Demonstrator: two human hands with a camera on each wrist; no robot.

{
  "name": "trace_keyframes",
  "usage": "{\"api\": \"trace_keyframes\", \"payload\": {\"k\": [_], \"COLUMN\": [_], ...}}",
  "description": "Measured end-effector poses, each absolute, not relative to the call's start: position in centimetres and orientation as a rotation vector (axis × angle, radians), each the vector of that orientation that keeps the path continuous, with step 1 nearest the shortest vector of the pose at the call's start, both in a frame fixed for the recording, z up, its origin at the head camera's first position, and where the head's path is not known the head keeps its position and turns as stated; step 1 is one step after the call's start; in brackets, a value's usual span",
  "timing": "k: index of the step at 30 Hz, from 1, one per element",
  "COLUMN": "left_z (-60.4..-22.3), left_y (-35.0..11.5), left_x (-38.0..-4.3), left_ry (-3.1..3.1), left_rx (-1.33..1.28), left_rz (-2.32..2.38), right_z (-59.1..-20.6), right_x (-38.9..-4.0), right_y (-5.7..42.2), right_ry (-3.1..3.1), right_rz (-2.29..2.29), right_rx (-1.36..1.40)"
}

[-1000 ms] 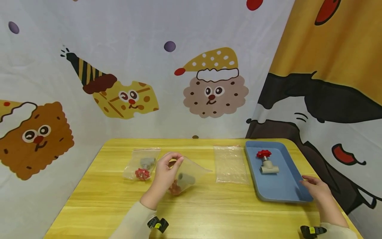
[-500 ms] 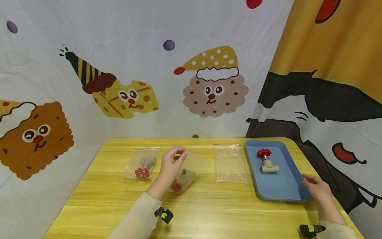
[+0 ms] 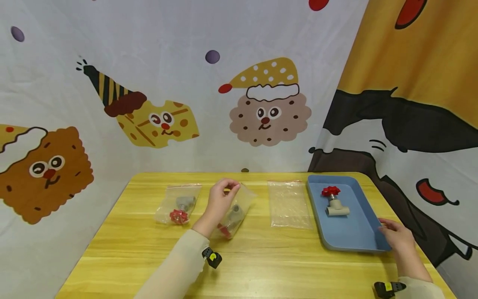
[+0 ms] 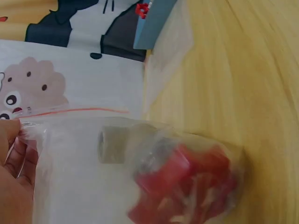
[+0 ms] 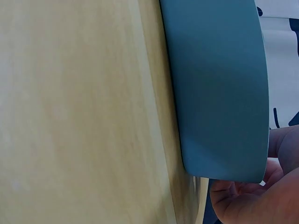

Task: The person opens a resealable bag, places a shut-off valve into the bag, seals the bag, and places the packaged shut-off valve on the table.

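A clear zip bag [image 3: 243,198] hangs over the left-centre of the table, its top corner pinched between the thumb and fingers of the left hand [image 3: 220,201]. Inside it sits a bagged valve with a grey pipe body [image 3: 235,214] and a red handwheel [image 3: 224,231] — the wheel lowest, the pipe above. An orange-red stripe [image 4: 72,111] runs along the bag's mouth. Whether the bag's bottom touches the wood, I cannot tell.

Just left of it lies a second clear bag [image 3: 164,216], holding another valve [image 3: 184,202] with its red wheel toward the near edge. To the right, a third bag [image 3: 289,205] lies flat beside a blue tray [image 3: 351,232]. In the tray, toward its far end, lies a pale T-shaped valve [image 3: 337,209] with a red wheel. The right hand [image 3: 398,236] grips the tray's right wall near the close corner, fingers on both sides of the rim.

Everything stands on a yellow wood-grain table [image 3: 261,259]. Behind it hangs a white cloth [image 3: 209,25] printed with cartoon faces — a cheese wedge and biscuits in party hats — with a yellow-and-black design at right. Cream sleeves [image 3: 177,265] cover both forearms.
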State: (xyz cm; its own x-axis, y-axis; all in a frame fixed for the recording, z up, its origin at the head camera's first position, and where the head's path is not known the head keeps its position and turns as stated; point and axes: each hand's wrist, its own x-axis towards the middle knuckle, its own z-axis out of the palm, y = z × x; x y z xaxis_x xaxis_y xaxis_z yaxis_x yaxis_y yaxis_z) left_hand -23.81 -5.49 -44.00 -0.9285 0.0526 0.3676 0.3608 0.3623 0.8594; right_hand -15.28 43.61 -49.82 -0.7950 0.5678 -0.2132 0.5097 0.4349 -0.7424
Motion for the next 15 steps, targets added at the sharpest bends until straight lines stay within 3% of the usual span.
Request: {"api": "trace_keyframes", "payload": {"k": [15], "left_z": [-45.1], "left_y": [-5.9], "left_x": [-23.6], "left_ry": [-2.393], "left_rx": [-0.306], "left_rz": [-1.662], "right_z": [-50.5], "right_x": [-15.7], "right_y": [43.9], "right_ry": [-2.54], "right_rz": [1.328], "right_rx": [-1.042]}}
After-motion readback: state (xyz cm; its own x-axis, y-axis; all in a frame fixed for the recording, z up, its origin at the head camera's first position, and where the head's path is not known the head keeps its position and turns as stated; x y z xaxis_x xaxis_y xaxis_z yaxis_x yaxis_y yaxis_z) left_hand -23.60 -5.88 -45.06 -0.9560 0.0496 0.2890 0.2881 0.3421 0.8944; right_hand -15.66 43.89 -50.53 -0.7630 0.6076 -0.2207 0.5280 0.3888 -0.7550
